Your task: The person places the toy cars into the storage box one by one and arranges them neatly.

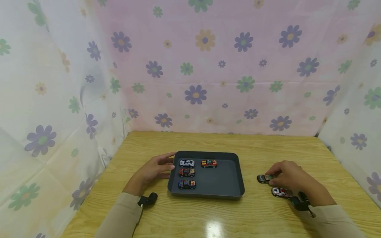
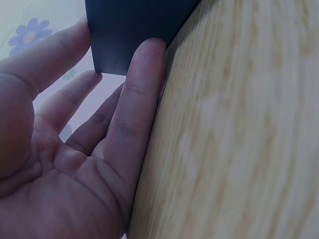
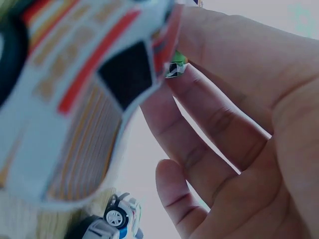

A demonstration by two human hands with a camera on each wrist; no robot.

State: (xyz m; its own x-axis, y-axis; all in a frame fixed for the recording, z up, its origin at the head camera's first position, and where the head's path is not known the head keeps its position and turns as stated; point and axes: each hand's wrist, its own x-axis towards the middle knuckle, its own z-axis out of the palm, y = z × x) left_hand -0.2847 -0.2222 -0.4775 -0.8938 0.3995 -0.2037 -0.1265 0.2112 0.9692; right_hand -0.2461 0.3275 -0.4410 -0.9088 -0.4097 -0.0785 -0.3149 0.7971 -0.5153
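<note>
Head view showing both hands lying low over the light wooden table (image 1: 208, 215), inside a booth hung with flowered cloth (image 1: 205, 66). Left hand (image 1: 153, 172) resting at the left wall of the dark grey tray (image 1: 220, 185), fingers (image 1: 168, 167) lying nearly straight and touching the rim, curling round nothing. Left wrist view confirming this: palm open, fingertips (image 2: 147, 55) pressing against the tray's dark corner, wood grain running alongside. Sitting inside the tray, four toy cars: a white car (image 1: 187, 163) at the back left, an orange car (image 1: 209, 163) just beside it to the right, a dark red car (image 1: 187, 172) in front of the white one, and a blue car (image 1: 187, 184) nearest the front wall, the three left ones lining up in a column. Right hand (image 1: 290, 178) lying well to the right of the tray, fingers curling down over a small dark car (image 1: 264, 178) with a green patch, pinching it at the table surface. Another white car with red stripes (image 1: 279, 192) sitting on the table just under the same hand, close to the wrist. Right wrist view showing that striped car (image 3: 75, 94) looming large and blurred, the fingers (image 3: 214, 114) bending beyond it round a green-marked bit of the dark car.
</note>
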